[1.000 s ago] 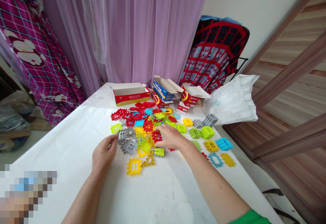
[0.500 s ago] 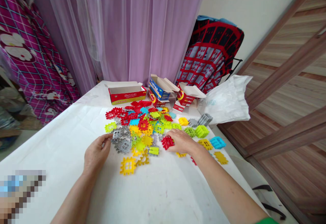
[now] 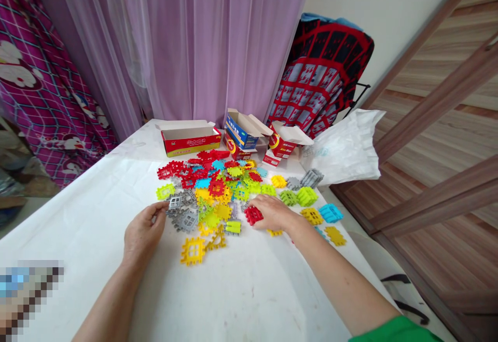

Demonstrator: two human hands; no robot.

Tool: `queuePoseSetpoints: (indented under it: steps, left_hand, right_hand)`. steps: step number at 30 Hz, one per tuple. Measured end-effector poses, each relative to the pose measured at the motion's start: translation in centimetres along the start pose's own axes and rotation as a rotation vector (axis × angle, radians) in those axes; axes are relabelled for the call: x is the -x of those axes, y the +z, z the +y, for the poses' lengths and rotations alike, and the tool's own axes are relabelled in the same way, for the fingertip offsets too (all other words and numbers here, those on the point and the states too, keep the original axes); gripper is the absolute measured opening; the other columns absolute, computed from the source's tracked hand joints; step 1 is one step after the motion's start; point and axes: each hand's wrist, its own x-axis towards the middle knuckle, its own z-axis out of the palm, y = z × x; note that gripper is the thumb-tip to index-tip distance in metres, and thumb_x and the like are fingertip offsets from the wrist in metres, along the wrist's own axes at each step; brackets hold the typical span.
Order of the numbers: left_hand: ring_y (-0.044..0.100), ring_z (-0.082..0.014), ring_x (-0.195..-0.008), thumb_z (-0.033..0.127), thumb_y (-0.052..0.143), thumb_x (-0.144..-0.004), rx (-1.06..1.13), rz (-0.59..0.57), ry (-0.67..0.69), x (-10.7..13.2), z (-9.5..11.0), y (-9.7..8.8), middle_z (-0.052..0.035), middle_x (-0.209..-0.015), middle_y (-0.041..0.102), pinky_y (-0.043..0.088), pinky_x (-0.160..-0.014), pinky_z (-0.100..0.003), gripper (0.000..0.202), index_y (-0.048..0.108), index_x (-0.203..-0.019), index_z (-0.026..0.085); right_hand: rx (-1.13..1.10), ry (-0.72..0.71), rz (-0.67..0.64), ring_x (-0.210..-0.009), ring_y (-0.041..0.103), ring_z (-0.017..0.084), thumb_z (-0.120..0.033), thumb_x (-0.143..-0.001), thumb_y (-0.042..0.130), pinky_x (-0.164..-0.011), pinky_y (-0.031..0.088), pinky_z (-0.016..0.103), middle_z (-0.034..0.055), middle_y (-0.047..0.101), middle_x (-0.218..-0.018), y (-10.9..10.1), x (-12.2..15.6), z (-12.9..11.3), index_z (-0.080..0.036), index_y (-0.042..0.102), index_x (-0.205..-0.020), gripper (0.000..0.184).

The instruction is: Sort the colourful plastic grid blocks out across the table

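Observation:
A heap of colourful plastic interlocking tiles lies on a table covered in white cloth. My right hand is closed on a red tile at the heap's right side. My left hand rests at the heap's left edge, fingers curled and pinching a grey window tile. A yellow frame tile lies on the cloth just in front of the heap, between my hands.
Open cartons stand at the table's far edge: a red box, a blue box and a red-and-white one. A white plastic bag hangs off the right side. Purple curtains and a draped chair stand behind.
My right hand has dragged the red tile out of the heap toward the right and nearer to me. My left hand has stayed on the grey tile.

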Motion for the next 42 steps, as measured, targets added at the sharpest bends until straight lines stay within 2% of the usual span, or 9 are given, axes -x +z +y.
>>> queuePoseSetpoints:
  steps: [18,26,35,42]
  left_hand:
    - [0.068,-0.0196,-0.08,0.035,0.051,-0.083,-0.017,0.001,-0.012,0.1,0.2,-0.2,-0.0007,-0.089,0.077,0.05,-0.069,-0.027,0.029,0.074,-0.099,0.028]
    - [0.069,-0.0203,-0.085,0.034,0.051,-0.083,-0.021,-0.01,-0.022,0.1,0.3,-0.2,-0.0004,-0.094,0.077,0.05,-0.07,-0.028,0.028,0.074,-0.099,0.029]
    - [0.069,-0.0199,-0.084,0.034,0.052,-0.082,-0.01,0.0,-0.009,0.2,0.6,-0.5,0.0006,-0.091,0.077,0.05,-0.071,-0.028,0.027,0.074,-0.097,0.029]
    - [0.069,-0.022,-0.087,0.036,0.048,-0.085,-0.042,-0.038,-0.05,0.2,0.8,-0.5,-0.0022,-0.096,0.077,0.05,-0.072,-0.03,0.032,0.073,-0.102,0.027]
  right_hand:
    - [0.001,-0.018,-0.019,-0.111,0.056,0.029,-0.036,-0.07,0.072,-0.094,0.043,0.037,0.0108,0.063,-0.119,0.0,0.0,0.8,-0.022,0.059,-0.127,0.06]
    - [0.01,-0.03,-0.037,-0.11,0.058,0.027,-0.031,-0.074,0.069,-0.093,0.042,0.036,0.0091,0.064,-0.115,-0.3,0.3,0.9,-0.024,0.063,-0.122,0.05]
    - [0.01,-0.034,-0.028,-0.109,0.058,0.027,-0.036,-0.076,0.069,-0.09,0.043,0.035,0.0092,0.064,-0.116,0.2,0.1,1.1,-0.024,0.062,-0.122,0.048]
    - [0.021,-0.04,-0.015,-0.106,0.059,0.026,-0.036,-0.076,0.068,-0.089,0.043,0.034,0.0086,0.064,-0.114,0.5,0.0,1.2,-0.024,0.062,-0.122,0.048]
